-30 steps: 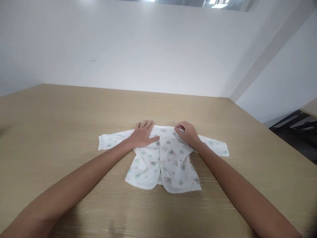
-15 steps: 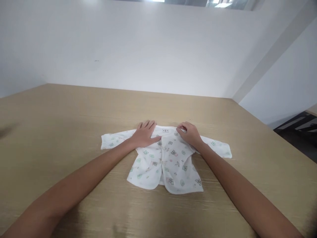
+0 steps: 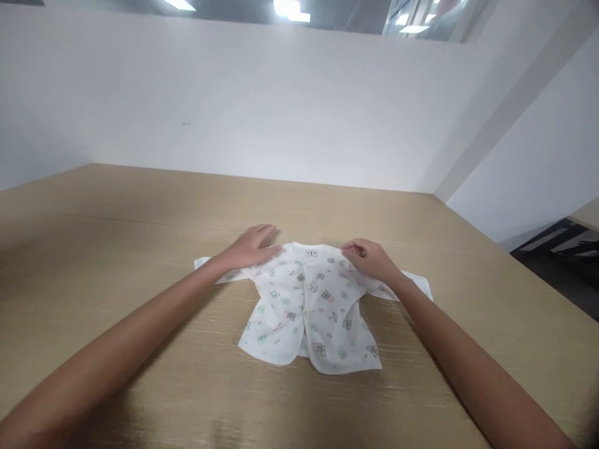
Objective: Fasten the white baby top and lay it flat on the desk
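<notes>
A small white baby shirt (image 3: 311, 305) with printed green and grey animal faces lies front side up, its sleeves spread to both sides and its hem toward me. A printed label shows inside the neckline. My left hand (image 3: 255, 247) is over the left shoulder of the shirt, fingers stretched and slightly blurred, thumb near the collar. At the right shoulder seam, my right hand (image 3: 367, 255) has its fingers curled together, pinching the edge of the fabric. Both forearms cover parts of the sleeves.
The shirt rests on a wide wood-coloured table (image 3: 187, 206). Behind it rises a white wall (image 3: 262, 106) with a window strip along its top. A dark metal frame (image 3: 561, 255) stands beyond the table's right edge.
My left hand has slid left from beside the collar out to the shoulder, uncovering the neckline. My right hand has shifted slightly right. The view has tilted up a little.
</notes>
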`<state>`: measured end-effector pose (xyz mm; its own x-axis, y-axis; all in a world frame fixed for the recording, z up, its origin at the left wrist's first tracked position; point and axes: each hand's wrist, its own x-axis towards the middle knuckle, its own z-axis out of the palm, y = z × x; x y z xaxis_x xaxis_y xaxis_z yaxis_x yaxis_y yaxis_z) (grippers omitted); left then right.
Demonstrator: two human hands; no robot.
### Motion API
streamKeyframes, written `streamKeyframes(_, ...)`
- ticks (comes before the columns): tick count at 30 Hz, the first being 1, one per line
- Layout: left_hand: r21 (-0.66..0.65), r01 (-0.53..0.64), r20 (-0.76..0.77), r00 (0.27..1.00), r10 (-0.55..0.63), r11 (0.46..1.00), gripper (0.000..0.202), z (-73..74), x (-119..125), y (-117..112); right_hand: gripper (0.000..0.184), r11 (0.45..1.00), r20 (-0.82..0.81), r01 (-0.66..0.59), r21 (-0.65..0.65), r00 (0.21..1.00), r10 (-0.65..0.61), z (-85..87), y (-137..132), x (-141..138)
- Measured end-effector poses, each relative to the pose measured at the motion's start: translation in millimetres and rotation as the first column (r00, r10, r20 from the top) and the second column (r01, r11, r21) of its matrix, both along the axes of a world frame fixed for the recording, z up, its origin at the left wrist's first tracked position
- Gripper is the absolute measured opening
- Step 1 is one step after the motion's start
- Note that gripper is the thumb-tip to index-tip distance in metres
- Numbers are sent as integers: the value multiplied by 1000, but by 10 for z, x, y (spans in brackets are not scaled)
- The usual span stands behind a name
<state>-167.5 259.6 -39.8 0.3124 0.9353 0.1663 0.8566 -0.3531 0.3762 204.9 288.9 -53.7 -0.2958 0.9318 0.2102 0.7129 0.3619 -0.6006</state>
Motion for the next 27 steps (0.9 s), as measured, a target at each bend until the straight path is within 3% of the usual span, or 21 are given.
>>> streamKeyframes(4,-52,-60,13,998,61,997,72,-36,-452,-210,24,998,50,50,33,997,-52,-12,-137,345)
streamKeyframes(9,20,-107,6,994,107,994,66,-312,-750,-453,28,987,21,91,135,995,-94,-180,-201,595)
streamKeyframes(12,73,-104,-6,995,104,992,62,-394,-769,-496,28,978,38,78,194,995,-87,-238,-193,601)
streamKeyframes(16,126,-84,47,996,78,989,54,-365,-745,-498,27,973,45,53,224,997,-65,-247,-189,584)
streamKeyframes(27,46,-132,97,987,127,990,54,-327,-767,-462,28,979,33,73,192,996,-81,-265,-197,615)
